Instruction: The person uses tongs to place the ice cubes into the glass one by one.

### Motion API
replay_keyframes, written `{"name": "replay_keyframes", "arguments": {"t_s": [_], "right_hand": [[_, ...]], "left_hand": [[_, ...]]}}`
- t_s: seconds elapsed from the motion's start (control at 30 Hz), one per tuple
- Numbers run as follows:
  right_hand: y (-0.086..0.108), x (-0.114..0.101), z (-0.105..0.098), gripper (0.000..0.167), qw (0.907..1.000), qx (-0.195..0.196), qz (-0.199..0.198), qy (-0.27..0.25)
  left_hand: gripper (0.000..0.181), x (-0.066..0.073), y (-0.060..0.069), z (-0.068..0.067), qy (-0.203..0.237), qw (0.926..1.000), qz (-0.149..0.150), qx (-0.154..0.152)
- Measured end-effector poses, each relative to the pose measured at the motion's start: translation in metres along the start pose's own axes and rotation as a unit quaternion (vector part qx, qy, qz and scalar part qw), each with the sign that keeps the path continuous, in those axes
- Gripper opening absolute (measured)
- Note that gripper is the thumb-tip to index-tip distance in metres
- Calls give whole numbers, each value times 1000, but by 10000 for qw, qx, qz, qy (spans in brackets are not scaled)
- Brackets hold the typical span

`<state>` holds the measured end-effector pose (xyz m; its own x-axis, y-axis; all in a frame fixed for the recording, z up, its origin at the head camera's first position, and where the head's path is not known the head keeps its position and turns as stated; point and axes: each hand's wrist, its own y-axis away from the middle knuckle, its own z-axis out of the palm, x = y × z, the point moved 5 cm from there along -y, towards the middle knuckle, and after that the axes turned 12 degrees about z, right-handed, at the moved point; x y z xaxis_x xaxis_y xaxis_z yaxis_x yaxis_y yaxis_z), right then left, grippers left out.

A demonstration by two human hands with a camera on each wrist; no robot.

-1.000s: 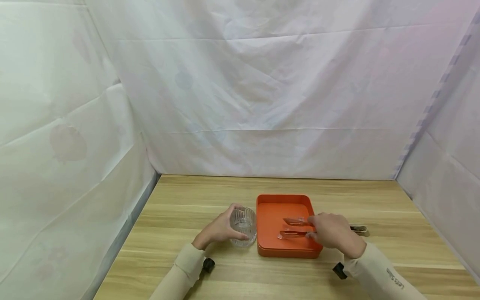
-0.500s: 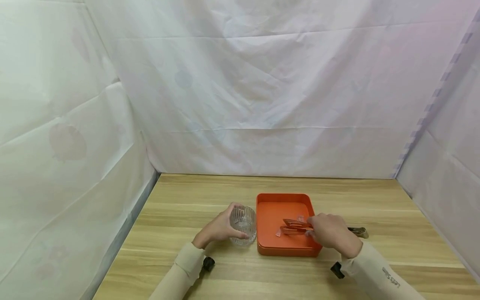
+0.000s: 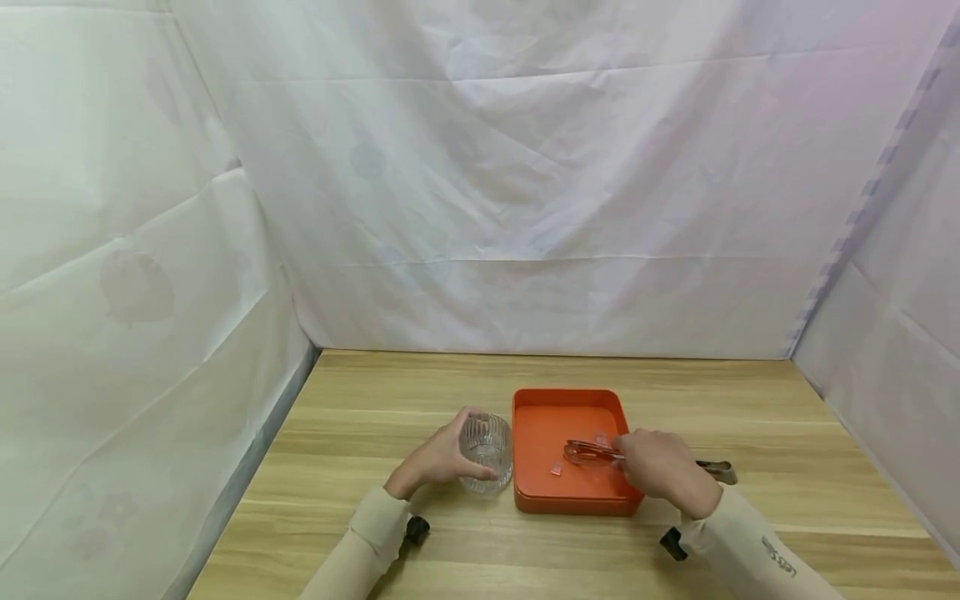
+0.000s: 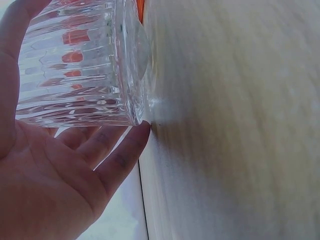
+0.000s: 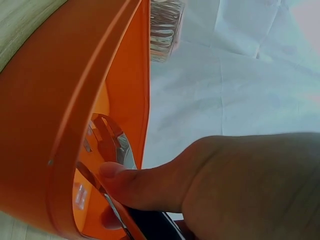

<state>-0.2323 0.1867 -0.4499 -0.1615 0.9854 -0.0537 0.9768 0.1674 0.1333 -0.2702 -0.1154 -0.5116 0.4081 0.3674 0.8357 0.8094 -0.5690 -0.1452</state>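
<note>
My left hand [image 3: 444, 454] curls its thumb and fingers round a clear ribbed glass [image 3: 487, 450], which stands upright on the table. In the left wrist view, the glass [image 4: 75, 75] lies between thumb and fingers, with one fingertip close to the tabletop. Metal tongs [image 3: 722, 472] are in my right hand [image 3: 663, 467], their slotted ends low inside an orange tray [image 3: 577, 505]. Those ends are close together; whether something is between them, I cannot tell. Small clear pieces lie in the tray, one clear piece [image 3: 557, 469] left of the tongs and another clear piece [image 3: 602, 438] behind them.
The wooden table [image 3: 420, 383] carries the glass just left of the tray. A white cloth [image 3: 525, 208] hangs behind, with more cloth at both sides. The tray's raised walls surround the tongs' ends.
The tongs' two ends have come together from a wider gap. My right hand has shifted very slightly left. The left hand and the glass have stayed in place.
</note>
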Motion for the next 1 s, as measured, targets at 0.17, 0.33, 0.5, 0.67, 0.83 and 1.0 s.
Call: {"name": "replay_keyframes", "arguments": {"t_s": [0.17, 0.33, 0.5, 0.67, 0.83, 1.0], "right_hand": [[-1, 0, -1, 10, 10000, 35, -11, 54], [-1, -1, -1, 8, 10000, 43, 18, 50], [-2, -1, -4, 9, 9999, 119, 40, -69], [-2, -3, -10, 13, 9993, 380, -43, -55], [-2, -4, -17, 21, 9968, 782, -175, 7], [-3, -5, -21, 25, 9934, 1115, -268, -54]], "left_hand": [[91, -1, 1, 0, 19, 10000, -8, -1], [91, -1, 1, 1, 18, 10000, 6, -3], [90, -3, 1, 1, 34, 10000, -27, 13], [91, -5, 1, 1, 9, 10000, -20, 26], [90, -6, 1, 2, 58, 10000, -66, 33], [89, -6, 0, 2, 96, 9999, -49, 46]]}}
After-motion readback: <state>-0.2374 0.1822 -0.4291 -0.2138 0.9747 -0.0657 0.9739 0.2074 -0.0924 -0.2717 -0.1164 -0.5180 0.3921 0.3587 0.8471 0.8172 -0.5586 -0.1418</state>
